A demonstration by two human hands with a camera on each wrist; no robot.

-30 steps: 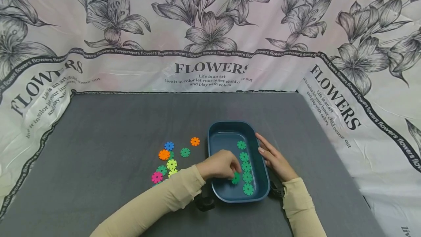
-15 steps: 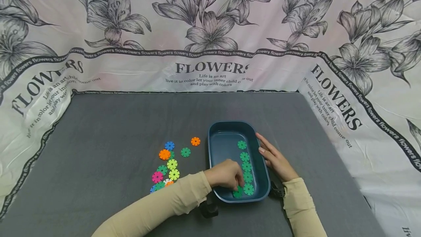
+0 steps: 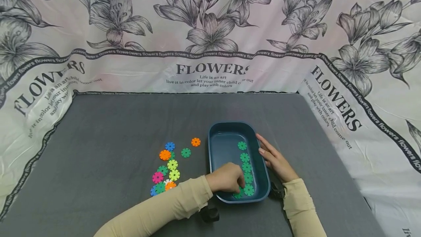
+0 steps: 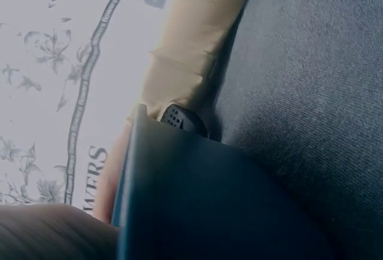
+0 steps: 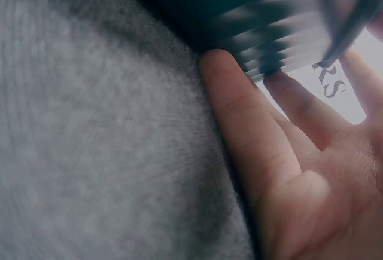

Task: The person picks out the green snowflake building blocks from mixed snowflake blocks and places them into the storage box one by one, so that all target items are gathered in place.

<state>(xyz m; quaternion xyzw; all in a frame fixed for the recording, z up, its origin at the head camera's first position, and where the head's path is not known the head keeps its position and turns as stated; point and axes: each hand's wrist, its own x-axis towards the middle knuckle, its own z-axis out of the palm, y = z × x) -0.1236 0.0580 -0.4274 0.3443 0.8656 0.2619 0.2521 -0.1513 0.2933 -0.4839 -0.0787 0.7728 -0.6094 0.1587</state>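
Observation:
A dark blue rectangular tray (image 3: 223, 140) stands on the grey table. Inside it, several green notched discs (image 3: 246, 166) form a column along the right side. My left hand (image 3: 227, 178) reaches over the left wall, its curled fingertips pinching another green disc (image 3: 238, 195) low beside the column's near end; the fingers partly cover this disc. My right hand (image 3: 277, 162) rests with extended fingers against the right wall. Those straight fingers touch the tray's outer side in the right wrist view. In the left wrist view the tray wall (image 4: 197, 200) hides most of the left hand's work.
Left of the tray lie loose notched discs: a pink disc (image 3: 158, 177), an orange disc (image 3: 196, 142), a blue disc (image 3: 170, 146), a yellow disc (image 3: 172, 164) and several others. My left sleeve (image 3: 164, 207) passes close by them. A flower-printed cloth (image 3: 210, 28) hangs around the table.
My left hand has moved toward the near end of the tray, bringing the green disc beside the column's lowest disc. In the last half second it shifts only slightly. The right hand stays put.

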